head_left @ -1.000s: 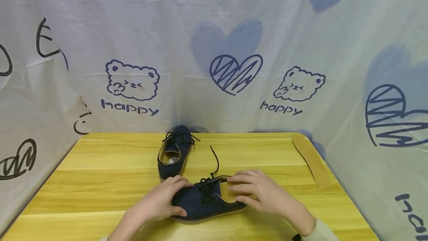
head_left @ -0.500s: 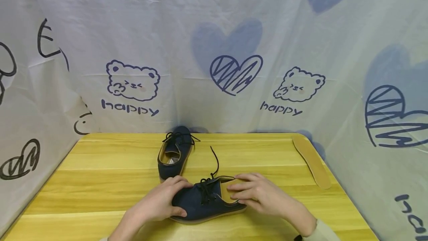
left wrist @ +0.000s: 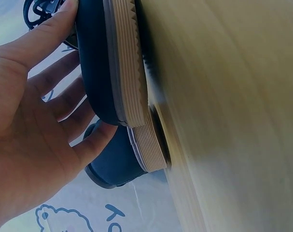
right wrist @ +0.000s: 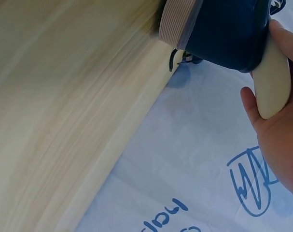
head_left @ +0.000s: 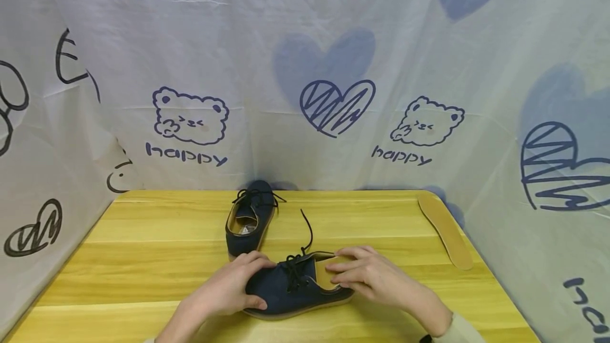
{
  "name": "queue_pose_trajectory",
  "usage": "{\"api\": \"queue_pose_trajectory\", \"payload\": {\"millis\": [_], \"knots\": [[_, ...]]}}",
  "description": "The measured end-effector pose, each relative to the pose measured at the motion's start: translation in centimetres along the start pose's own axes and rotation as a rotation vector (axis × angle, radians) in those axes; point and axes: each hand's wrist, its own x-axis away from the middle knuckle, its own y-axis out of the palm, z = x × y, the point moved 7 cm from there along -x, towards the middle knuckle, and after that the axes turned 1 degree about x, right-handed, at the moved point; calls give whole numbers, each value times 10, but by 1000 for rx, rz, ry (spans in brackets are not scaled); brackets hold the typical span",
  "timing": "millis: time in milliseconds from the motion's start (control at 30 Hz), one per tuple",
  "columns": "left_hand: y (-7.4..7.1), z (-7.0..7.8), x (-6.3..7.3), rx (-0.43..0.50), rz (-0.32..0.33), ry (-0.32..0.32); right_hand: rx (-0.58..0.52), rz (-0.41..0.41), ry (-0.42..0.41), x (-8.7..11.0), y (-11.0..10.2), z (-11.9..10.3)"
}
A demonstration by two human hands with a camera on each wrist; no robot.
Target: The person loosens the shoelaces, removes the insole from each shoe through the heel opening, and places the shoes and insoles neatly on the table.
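A dark navy lace-up shoe (head_left: pixel 274 290) lies crosswise near me, its toe to the left. My left hand (head_left: pixel 229 282) grips that toe, thumb on the near side and fingers on the far side. A tan insole (head_left: pixel 323 274) sits partly in the shoe's opening. My right hand (head_left: pixel 374 277) holds its rear end; in the right wrist view the pale underside of the insole (right wrist: pixel 273 89) sticks out past the heel, between thumb and fingers. The insole's front part is hidden inside the shoe. In the left wrist view, the ribbed sole (left wrist: pixel 129 63) stands close along the table.
The matching navy shoe (head_left: pixel 259 216) stands behind, toe pointing away, laces tied. Another tan insole (head_left: pixel 445 232) lies along the table's right edge. A loose black lace (head_left: pixel 308 226) trails behind the near shoe. White printed cloth (head_left: pixel 267 136) surrounds the wooden table (head_left: pixel 119 258).
The fingers of my right hand have shifted slightly right and drawn closer together over the insole. My left hand and the shoes have stayed in place.
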Motion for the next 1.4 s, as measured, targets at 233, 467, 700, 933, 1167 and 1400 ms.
{"api": "queue_pose_trajectory", "payload": {"millis": [233,467,700,933,1167,1400], "knots": [[2,-2,0,2,-1,2,-2,-2,-3,1,-2,1],[2,-2,0,21,-11,-8,-32,0,14,3,-7,4],[2,-1,0,26,-16,-14,-68,17,28,6,-12,7],[2,-2,-1,23,-13,-17,-87,32,50,10,-18,11],[2,-2,0,25,-17,-21,-88,48,67,14,-23,14],[2,-2,0,17,-12,-12,-100,70,82,20,-31,16]]}}
